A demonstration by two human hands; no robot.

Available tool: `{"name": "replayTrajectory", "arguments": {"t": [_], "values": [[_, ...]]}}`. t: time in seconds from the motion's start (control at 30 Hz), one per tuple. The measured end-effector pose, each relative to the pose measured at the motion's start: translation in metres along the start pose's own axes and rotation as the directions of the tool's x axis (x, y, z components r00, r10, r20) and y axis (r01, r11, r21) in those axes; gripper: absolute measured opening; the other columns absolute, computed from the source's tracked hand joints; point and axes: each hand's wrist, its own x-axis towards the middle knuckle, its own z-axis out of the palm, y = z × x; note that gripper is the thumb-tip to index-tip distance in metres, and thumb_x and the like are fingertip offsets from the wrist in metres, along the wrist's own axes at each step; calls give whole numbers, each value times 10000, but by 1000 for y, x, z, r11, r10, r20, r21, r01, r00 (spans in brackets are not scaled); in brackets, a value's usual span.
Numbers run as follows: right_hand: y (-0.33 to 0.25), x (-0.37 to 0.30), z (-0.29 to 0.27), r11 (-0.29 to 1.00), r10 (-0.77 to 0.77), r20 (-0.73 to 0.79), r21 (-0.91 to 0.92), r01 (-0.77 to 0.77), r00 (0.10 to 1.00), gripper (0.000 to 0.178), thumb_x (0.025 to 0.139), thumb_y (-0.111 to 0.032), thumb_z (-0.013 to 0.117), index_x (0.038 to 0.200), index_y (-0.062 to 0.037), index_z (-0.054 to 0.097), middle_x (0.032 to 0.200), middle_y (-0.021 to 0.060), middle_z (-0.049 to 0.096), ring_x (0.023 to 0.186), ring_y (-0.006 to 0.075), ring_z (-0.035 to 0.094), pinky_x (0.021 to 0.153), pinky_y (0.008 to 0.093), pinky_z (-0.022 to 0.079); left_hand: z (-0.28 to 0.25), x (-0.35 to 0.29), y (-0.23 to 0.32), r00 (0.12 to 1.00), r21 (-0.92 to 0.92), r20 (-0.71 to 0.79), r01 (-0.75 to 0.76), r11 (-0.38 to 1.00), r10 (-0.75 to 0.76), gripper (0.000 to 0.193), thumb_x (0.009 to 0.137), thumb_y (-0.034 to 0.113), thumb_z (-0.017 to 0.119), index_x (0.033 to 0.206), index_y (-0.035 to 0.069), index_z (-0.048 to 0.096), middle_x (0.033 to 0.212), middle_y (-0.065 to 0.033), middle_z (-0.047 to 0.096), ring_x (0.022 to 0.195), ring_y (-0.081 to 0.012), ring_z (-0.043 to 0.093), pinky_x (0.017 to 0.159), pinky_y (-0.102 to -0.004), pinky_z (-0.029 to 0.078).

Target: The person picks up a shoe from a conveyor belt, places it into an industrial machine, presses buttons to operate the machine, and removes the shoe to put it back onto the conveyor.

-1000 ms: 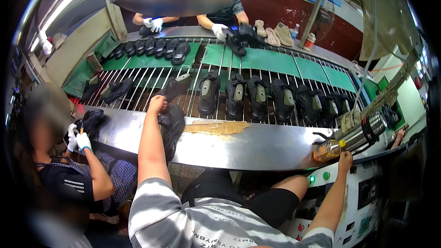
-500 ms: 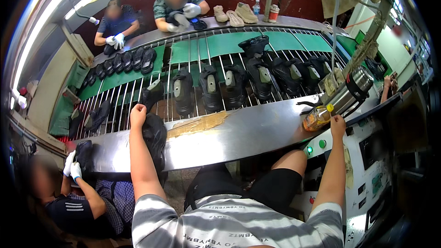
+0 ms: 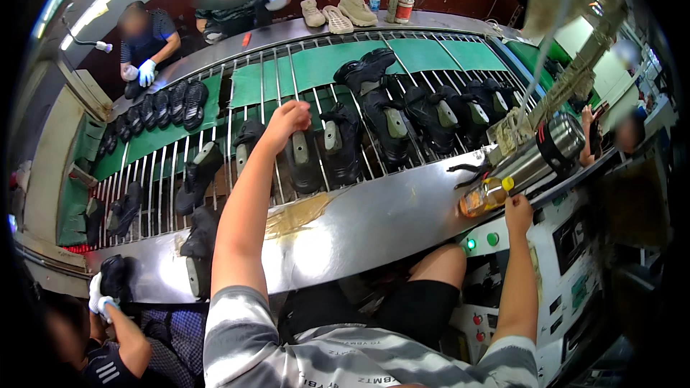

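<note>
My left hand [image 3: 289, 123] reaches over the rods, fingers curled at the far end of a black shoe [image 3: 305, 172]; what they hold, if anything, is hidden. That shoe has a pale, plate-topped last in it. Another black shoe [image 3: 201, 233] on a last lies on the metal ledge beside my left forearm. At the right, my right hand [image 3: 518, 213] is closed beside a yellow-capped bottle [image 3: 486, 197], and I cannot make out anything in its fingers. More black shoes on lasts [image 3: 339, 145] stand in a row on the rods.
A metal ledge [image 3: 374, 219] runs along the rod conveyor. Green sheets [image 3: 316, 65] and black soles [image 3: 169, 108] lie farther off. At right are a steel flask [image 3: 543, 151] and a control panel [image 3: 503, 280]. Gloved co-workers [image 3: 147, 50] sit across; another [image 3: 108, 316] is at left.
My left hand has left the shoe at the ledge and moved right and away, over the row. The ledge shoe now lies turned. My right hand stays by the bottle. The view has shifted.
</note>
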Motion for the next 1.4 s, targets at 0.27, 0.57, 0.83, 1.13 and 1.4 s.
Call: {"name": "replayTrajectory", "arguments": {"t": [0.27, 0.57, 0.83, 1.13, 1.4], "values": [[-3, 12, 7, 999, -24, 40, -34, 26, 999, 185, 830, -170, 601, 759, 1, 603, 686, 192, 618, 654, 385, 614, 614, 428, 463, 71, 253, -61, 993, 818, -118, 102, 566, -8, 341, 807, 308, 613, 974, 27, 709, 969, -143, 694, 860, -255, 675, 746, -374, 532], [2, 9, 8, 1000, -32, 54, 3, 31, 998, 276, 899, -180, 549, 735, 43, 561, 612, 173, 541, 534, 213, 480, 550, 370, 405, 204, 396, -193, 997, 997, -76, 76, 26, -25, 236, 895, 172, 539, 976, 147, 759, 1042, -35, 729, 927, -215, 706, 634, -412, 563], [-15, 5, 12, 972, 48, 52, 230, -59, 997, 247, 906, -144, 582, 744, 42, 565, 610, 75, 544, 592, 95, 453, 541, 304, 388, 197, 413, -192, 972, 947, -234, 223, 233, 22, 215, 833, 191, 597, 944, 93, 752, 1030, -118, 720, 978, -271, 692, 786, -390, 555], [-12, 12, 4, 989, -2, 107, 149, -14, 994, 198, 848, -108, 540, 799, 77, 587, 679, 205, 596, 585, 240, 540, 599, 365, 433, 134, 373, -105, 979, 352, -197, 23, 936, 50, 393, 814, 254, 504, 673, -83, 649, 560, -177, 636, 513, -271, 654, 581, -376, 539], [-1, 4, 7, 981, -192, -9, 15, 192, 981, 196, 903, -158, 559, 814, 2, 630, 697, 206, 619, 618, 352, 606, 593, 417, 466, 179, 134, 111, 982, 683, 145, -190, 705, 124, 347, 758, 227, 502, 540, -18, 619, 539, -163, 616, 484, -280, 621, 543, -387, 510]]}}
